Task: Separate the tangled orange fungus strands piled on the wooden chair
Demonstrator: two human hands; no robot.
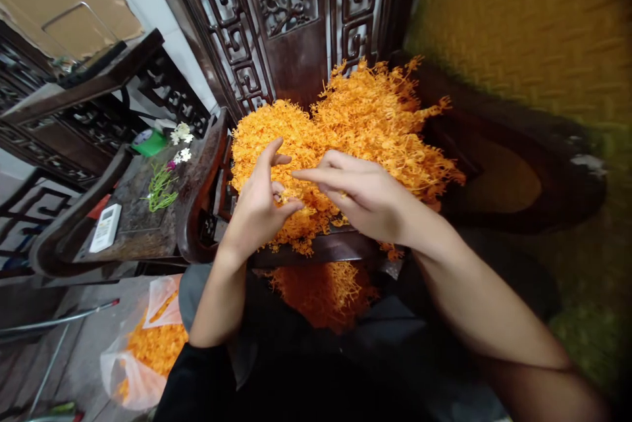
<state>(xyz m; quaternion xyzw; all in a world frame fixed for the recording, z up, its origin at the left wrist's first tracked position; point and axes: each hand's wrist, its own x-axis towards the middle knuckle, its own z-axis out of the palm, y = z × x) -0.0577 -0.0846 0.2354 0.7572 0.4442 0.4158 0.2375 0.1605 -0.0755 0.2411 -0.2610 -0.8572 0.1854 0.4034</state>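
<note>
A big heap of orange, thread-like flower pieces (pixel 380 126) is piled on a dark carved wooden seat (pixel 340 247). Over the front of the heap is my left hand (pixel 261 205), its fingers apart and curved, thumb pointing right; a small orange bit shows near its curled fingers. My right hand (pixel 363 195) is just to the right, palm down, index finger stretched toward the left hand, the other fingers bent. What its fingertips hold, if anything, is too small to name. The hands are close together but apart.
On the side table (pixel 138 224) at left lie a white remote (pixel 105 228), green stems (pixel 162 188), white flowers (pixel 182 133) and a green container (pixel 149 142). A plastic bag of orange pieces (pixel 158 343) rests on the floor. More orange pieces (pixel 330 290) show below the seat edge.
</note>
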